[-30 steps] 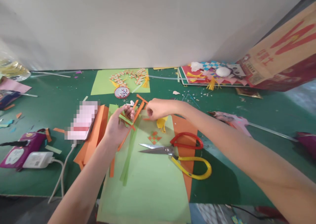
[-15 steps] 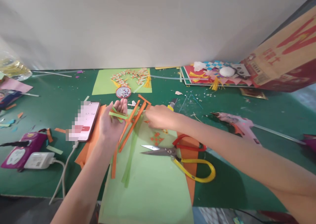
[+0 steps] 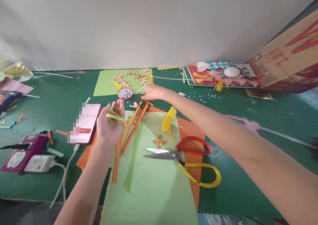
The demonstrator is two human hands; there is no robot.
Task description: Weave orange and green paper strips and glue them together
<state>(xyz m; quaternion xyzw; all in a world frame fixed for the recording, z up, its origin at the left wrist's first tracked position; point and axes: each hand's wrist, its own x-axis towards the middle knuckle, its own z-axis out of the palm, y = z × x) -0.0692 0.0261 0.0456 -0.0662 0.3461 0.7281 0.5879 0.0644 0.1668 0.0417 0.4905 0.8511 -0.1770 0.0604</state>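
My left hand (image 3: 110,120) is palm up and cupped, with green and orange paper strips (image 3: 114,116) lying in it under the curled thumb. My right hand (image 3: 152,92) is closed, fingertips down beside the top end of orange paper strips (image 3: 134,130); what the fingers pinch, if anything, is hidden. Long green strips (image 3: 131,165) lie below these on a light green sheet (image 3: 149,198). A small woven orange-and-green paper piece (image 3: 159,141) rests near open scissors (image 3: 171,155) with one red and one yellow handle. Close by is a yellow cutter (image 3: 169,119).
At the back, a woven paper chain (image 3: 131,74) and a round dish of small beads (image 3: 125,93) sit near a green sheet. A phone (image 3: 90,122) on a cable lies left. Right are a pink glue gun (image 3: 248,123), a craft pile (image 3: 223,74) and a paper bag (image 3: 280,56).
My right hand has moved away and slightly left, from over the sheet towards the bead dish, uncovering the yellow cutter. My left hand has shifted slightly left with the paper strips.
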